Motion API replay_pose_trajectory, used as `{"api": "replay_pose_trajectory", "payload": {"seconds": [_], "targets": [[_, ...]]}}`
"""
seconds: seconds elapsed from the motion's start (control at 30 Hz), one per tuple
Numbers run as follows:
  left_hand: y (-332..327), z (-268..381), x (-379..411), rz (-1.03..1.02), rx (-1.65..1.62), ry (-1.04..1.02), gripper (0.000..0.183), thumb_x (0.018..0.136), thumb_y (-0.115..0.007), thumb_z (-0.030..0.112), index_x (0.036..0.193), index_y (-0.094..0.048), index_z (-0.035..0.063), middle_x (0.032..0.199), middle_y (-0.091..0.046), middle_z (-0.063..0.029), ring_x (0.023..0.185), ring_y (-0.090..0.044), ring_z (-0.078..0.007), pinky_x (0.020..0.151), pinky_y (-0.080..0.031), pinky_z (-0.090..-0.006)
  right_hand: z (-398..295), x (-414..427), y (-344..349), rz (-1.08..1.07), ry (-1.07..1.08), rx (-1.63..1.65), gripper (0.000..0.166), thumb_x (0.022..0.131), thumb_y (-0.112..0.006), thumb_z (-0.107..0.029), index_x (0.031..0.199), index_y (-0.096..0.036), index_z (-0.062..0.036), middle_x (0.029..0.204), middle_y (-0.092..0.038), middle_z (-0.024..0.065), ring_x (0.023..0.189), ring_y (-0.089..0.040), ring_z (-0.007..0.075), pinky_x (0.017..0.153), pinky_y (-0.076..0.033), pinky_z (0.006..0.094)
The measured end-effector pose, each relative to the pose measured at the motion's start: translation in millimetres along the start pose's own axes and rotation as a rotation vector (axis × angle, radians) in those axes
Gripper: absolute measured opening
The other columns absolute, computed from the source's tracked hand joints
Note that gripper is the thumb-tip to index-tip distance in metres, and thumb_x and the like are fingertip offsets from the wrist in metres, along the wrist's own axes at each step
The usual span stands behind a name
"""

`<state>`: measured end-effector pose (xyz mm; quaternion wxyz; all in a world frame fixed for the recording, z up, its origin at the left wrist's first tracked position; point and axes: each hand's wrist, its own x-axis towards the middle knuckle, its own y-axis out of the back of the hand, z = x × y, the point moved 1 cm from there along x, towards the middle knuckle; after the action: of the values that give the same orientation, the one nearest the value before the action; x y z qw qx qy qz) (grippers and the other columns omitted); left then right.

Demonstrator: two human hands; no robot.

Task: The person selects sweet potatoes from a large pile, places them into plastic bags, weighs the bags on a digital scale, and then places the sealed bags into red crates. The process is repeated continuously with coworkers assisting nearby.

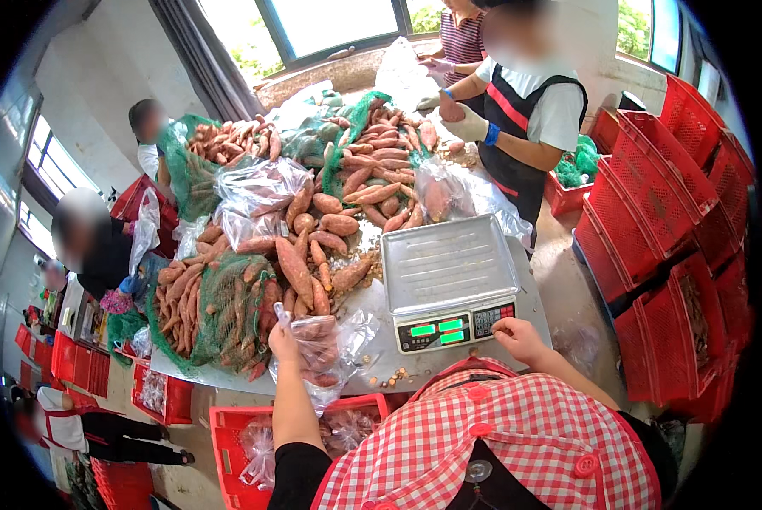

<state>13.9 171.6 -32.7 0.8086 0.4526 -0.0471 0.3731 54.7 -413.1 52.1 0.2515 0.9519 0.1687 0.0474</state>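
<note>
My left hand (283,344) grips the gathered top of a clear plastic bag (320,347) with sweet potatoes inside. The bag is at the table's near edge, beside a green mesh sack (234,306) spilling sweet potatoes. Beside the keypad (492,320) of a digital scale (454,280) is my right hand (520,339), fingers curled; whether they touch the keys or enclose anything small is unclear. The scale's metal pan (448,264) has nothing on it, and its green displays are lit. Loose sweet potatoes (295,271) are heaped left of the scale.
Below the table edge, a red crate (225,446) holds bagged sweet potatoes. Stacked red crates (648,204) rise on the right. Across the table, a gloved co-worker (531,121) holds a sweet potato; other people stand on the left. Small brown scraps (394,377) lie near the scale.
</note>
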Motion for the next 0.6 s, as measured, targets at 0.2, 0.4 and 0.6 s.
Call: {"api": "replay_pose_trajectory", "payload": {"seconds": [0.2, 0.4, 0.6], "targets": [[48, 75, -10, 0.14, -0.298, 0.211, 0.019, 0.091, -0.051, 0.012, 0.084, -0.062, -0.0015, 0.077, -0.065, -0.0091, 0.071, -0.06, -0.0186, 0.066, -0.047, -0.0321, -1, 71, 32, 0.061, -0.013, 0.112, 0.02, 0.085, -0.064, -0.014, 0.098, -0.064, 0.0015, 0.085, -0.067, 0.009, 0.076, -0.062, 0.0145, 0.07, -0.05, 0.0293], [94, 111, -34, 0.263, -0.558, 0.407, 0.029, 0.097, -0.049, 0.018, 0.085, -0.062, -0.0047, 0.077, -0.06, -0.0033, 0.07, -0.052, -0.0109, 0.064, -0.044, -0.0259, 4, 238, 43, 0.162, 0.148, 0.074, 0.034, 0.083, -0.064, -0.015, 0.111, -0.058, 0.0023, 0.106, -0.064, 0.0159, 0.099, -0.061, 0.0242, 0.088, -0.047, 0.036], [156, 163, -106, 0.724, -0.863, 0.611, 0.019, 0.095, -0.055, 0.019, 0.089, -0.058, 0.0011, 0.082, -0.059, -0.0043, 0.073, -0.056, -0.015, 0.066, -0.047, -0.031, -43, 309, 0, 0.07, 0.324, 0.283, 0.031, 0.083, -0.059, -0.009, 0.112, -0.056, 0.0017, 0.101, -0.062, 0.0114, 0.097, -0.058, 0.0202, 0.089, -0.044, 0.0319]]}}
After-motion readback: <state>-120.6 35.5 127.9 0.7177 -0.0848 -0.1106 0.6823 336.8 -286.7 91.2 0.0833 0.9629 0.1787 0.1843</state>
